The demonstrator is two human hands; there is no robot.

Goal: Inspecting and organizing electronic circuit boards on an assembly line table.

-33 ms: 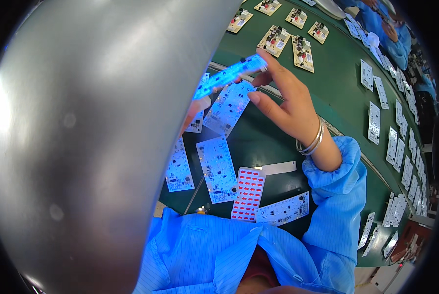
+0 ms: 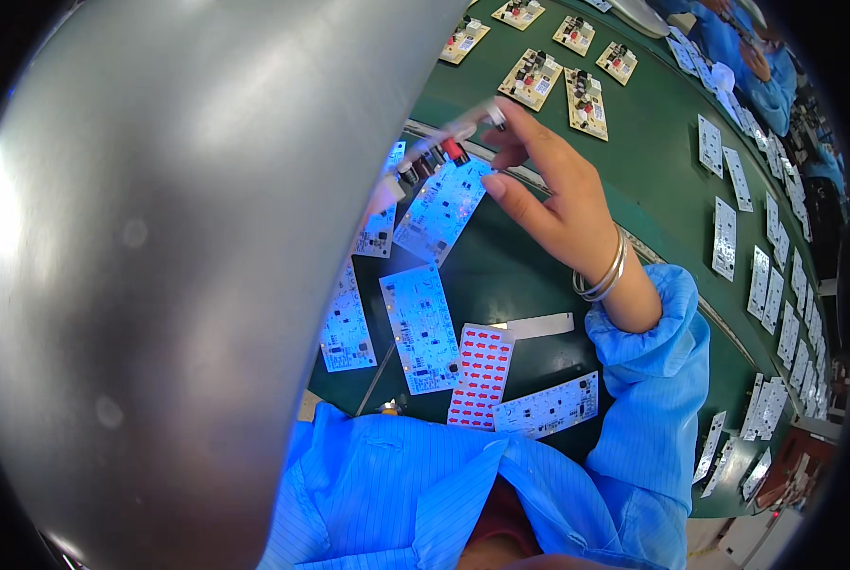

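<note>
A circuit board (image 2: 434, 152), blurred and seen nearly edge-on, is held up on a slant with a red part and several dark parts on its lower side. My right hand (image 2: 548, 185) has its index fingertip at the board's upper right end, other fingers curled under, thumb apart from it. The board's lower left end goes behind a large grey metal hood. Only a sliver of my left hand (image 2: 364, 224) shows by the hood's edge; its fingers are hidden. Below the raised board lies a blue-lit circuit board (image 2: 444, 209) on the green bench.
The metal hood (image 2: 159, 285) covers the left. More boards (image 2: 421, 329) lie nearer me, beside a sheet of red arrow stickers (image 2: 482, 378) and a board (image 2: 547, 406). Tan boards (image 2: 531, 80) stand beyond a metal rail. White boards (image 2: 724, 237) line the right; a co-worker (image 2: 757, 66) is far right.
The raised board has turned over: its blue-lit face has gone from view and the side with the red and dark parts now shows. My right hand has hardly moved.
</note>
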